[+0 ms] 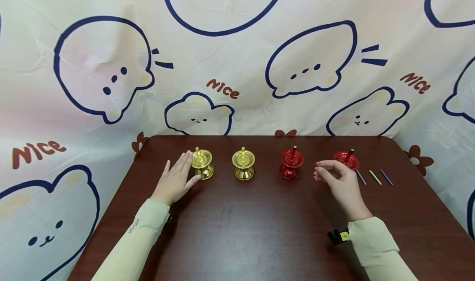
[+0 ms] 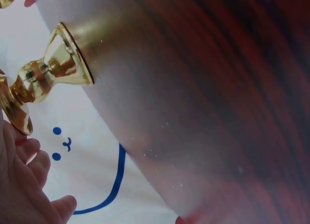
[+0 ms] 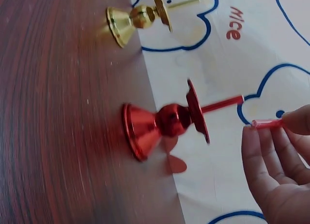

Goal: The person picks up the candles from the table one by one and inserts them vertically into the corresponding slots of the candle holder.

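My right hand (image 1: pixel 343 184) pinches a short pink stick (image 3: pixel 266 123) between thumb and fingertips, to the right of a red metal candle holder (image 1: pixel 290 164). That holder has a thin red stick (image 3: pixel 224 104) standing upright from its dish, apart from the pink one. With fingers straight, my left hand (image 1: pixel 174 181) rests against the left side of the leftmost gold candle holder (image 1: pixel 205 172), its fingertips at the dish rim. A yellow stick (image 1: pixel 198 153) stands in that holder. Another red holder (image 1: pixel 346 159) is partly hidden behind my right hand.
A second gold candle holder (image 1: pixel 243 173) with a yellow stick stands between the leftmost gold one and the red one. Blue (image 1: pixel 361 177), yellow-green (image 1: pixel 375 177) and purple (image 1: pixel 387 177) sticks lie at the right of the dark wooden table (image 1: pixel 245 231). A printed cloth (image 1: pixel 252 66) hangs behind.
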Demonstrator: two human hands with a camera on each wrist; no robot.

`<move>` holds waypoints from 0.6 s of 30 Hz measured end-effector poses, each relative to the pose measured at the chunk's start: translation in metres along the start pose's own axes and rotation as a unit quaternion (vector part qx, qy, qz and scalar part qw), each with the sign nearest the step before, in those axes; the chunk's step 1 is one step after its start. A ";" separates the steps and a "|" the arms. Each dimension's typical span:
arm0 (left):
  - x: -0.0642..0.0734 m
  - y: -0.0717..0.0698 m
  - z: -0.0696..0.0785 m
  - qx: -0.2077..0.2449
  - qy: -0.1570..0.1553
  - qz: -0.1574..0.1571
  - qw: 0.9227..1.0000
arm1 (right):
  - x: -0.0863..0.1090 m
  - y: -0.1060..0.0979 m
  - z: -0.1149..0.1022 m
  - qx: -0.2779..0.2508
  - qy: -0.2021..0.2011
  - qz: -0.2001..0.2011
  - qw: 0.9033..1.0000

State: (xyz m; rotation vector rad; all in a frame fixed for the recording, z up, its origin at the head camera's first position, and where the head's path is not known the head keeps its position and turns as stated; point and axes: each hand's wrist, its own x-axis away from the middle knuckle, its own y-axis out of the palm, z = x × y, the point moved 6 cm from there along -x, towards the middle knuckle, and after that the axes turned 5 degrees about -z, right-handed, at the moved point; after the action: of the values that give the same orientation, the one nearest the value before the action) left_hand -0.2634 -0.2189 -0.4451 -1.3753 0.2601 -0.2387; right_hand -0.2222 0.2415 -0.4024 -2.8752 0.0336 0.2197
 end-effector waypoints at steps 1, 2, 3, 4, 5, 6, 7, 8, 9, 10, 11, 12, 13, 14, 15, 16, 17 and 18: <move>0.000 0.000 0.000 0.000 0.001 -0.001 1.000 | 0.000 0.003 -0.001 0.004 -0.001 -0.001 1.000; 0.001 0.000 0.000 0.001 0.001 -0.002 1.000 | 0.000 0.006 -0.002 0.008 -0.002 -0.002 1.000; 0.001 0.000 -0.001 0.002 0.001 -0.002 1.000 | -0.001 0.009 -0.003 0.012 -0.003 -0.003 1.000; 0.000 0.000 -0.001 0.002 0.001 -0.002 1.000 | -0.001 0.012 -0.003 0.014 -0.003 -0.004 1.000; 0.000 0.000 -0.001 0.002 0.001 -0.002 1.000 | -0.001 0.015 -0.004 0.015 -0.005 -0.005 1.000; 0.000 0.000 0.000 0.001 0.001 -0.001 1.000 | -0.001 0.018 -0.004 0.013 -0.006 -0.007 1.000; 0.000 0.000 0.000 0.001 0.001 -0.001 1.000 | -0.001 0.021 -0.005 0.008 -0.009 -0.008 1.000; 0.000 0.000 0.000 0.001 0.001 -0.001 1.000 | -0.002 0.024 -0.006 0.004 -0.011 -0.010 1.000; 0.000 0.000 0.000 0.001 0.001 0.000 1.000 | -0.002 0.027 -0.006 0.000 -0.012 -0.011 1.000; 0.000 0.000 0.000 0.001 0.001 0.000 1.000 | -0.002 0.030 -0.007 -0.006 -0.013 -0.013 1.000; 0.000 0.000 0.001 0.002 0.001 0.000 1.000 | -0.003 0.033 -0.008 -0.010 -0.016 -0.014 1.000; 0.000 0.000 0.001 0.002 0.001 0.000 1.000 | -0.004 0.036 -0.008 -0.016 -0.018 -0.016 1.000; 0.000 -0.001 0.001 0.003 0.001 0.000 1.000 | -0.004 0.039 -0.009 -0.021 -0.020 -0.017 0.999; 0.000 -0.001 0.001 0.002 0.001 0.000 1.000 | -0.005 0.041 -0.008 -0.026 -0.021 -0.019 0.999; 0.000 -0.001 0.001 0.002 0.001 0.001 1.000 | -0.006 0.044 -0.009 -0.032 -0.022 -0.021 0.999; 0.001 -0.001 0.001 0.002 0.001 0.002 1.000 | -0.007 0.046 -0.009 -0.039 -0.025 -0.022 0.999; 0.001 -0.001 0.001 0.002 0.001 0.003 1.000 | -0.008 0.049 -0.009 -0.044 -0.028 -0.024 0.998; 0.001 -0.001 0.001 0.001 0.001 0.005 1.000 | -0.009 0.052 -0.009 -0.050 -0.029 -0.025 0.998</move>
State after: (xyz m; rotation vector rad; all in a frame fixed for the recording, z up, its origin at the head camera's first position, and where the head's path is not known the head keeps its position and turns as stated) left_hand -0.2621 -0.2181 -0.4435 -1.3712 0.2686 -0.2330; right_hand -0.2316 0.1891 -0.4051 -2.9639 -0.0615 0.3049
